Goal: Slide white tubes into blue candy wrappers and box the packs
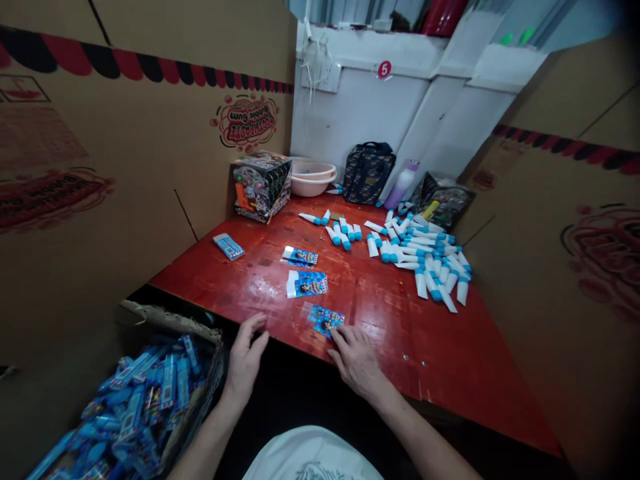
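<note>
right hand (356, 360) flat, fingertips pressing printed packet (326, 320) at worktop (400, 320) front edge, nothing gripped | left hand (245, 357) open, empty | risk: packet may slip off edge (glossy top) if nudged

Under my right hand (356, 360), I see the packet (325, 320) as glossy printed plastic film. The table (400, 333) beneath it looks like red lacquered wood, shiny but scuffed. Beyond the grip, the tubes (425, 257) are smooth white plastic. Beside my left hand (245, 360), the box (170, 321) is matt, ragged cardboard.
</note>
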The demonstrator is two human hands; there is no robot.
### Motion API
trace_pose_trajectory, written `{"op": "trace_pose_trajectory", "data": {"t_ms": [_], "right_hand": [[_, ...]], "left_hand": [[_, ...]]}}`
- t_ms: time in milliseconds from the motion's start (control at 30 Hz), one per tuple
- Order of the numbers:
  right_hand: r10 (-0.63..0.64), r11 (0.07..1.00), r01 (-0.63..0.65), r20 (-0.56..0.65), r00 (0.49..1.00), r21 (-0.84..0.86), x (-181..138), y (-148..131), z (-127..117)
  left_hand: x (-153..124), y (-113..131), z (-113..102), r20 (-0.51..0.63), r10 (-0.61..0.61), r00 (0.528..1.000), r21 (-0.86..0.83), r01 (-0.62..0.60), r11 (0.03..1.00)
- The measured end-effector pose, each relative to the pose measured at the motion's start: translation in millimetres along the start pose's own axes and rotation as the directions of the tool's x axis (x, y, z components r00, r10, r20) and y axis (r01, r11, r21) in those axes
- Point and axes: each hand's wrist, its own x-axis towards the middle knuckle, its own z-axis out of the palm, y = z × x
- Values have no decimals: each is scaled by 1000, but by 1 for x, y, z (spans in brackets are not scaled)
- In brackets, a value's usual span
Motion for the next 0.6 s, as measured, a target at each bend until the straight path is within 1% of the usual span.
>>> {"op": "trace_pose_trajectory", "data": {"t_ms": [100,200,300,433,500,533,567,600], "right_hand": [[36,999,-35,-42,998,27,-10,2,0],[24,999,-23,-39,999,35,-19,6,-2],[-17,999,17,-17,1000,32,-28,5,-7],[5,1000,-4,-19,1000,29,-40,-1,-9],[-2,994,8,-51,999,110,-44,-2,-8],[8,984,6,-73,997,180,-44,-1,-7],[43,963,-16,-97,994,271,-44,1,-7],[113,925,-61,-117,987,376,-42,4,-7]], "left_hand": [[-11,8,24,123,32,992,-1,-32,999],[-18,14,37,155,55,986,-1,-56,998],[-20,17,41,149,51,987,-14,-49,999],[-21,18,41,161,79,984,61,-90,994],[-23,18,41,163,103,981,99,-120,988],[-24,19,42,162,118,980,112,-138,984],[-25,20,43,166,133,977,117,-153,981],[-26,22,46,180,137,974,110,-159,981]]}}
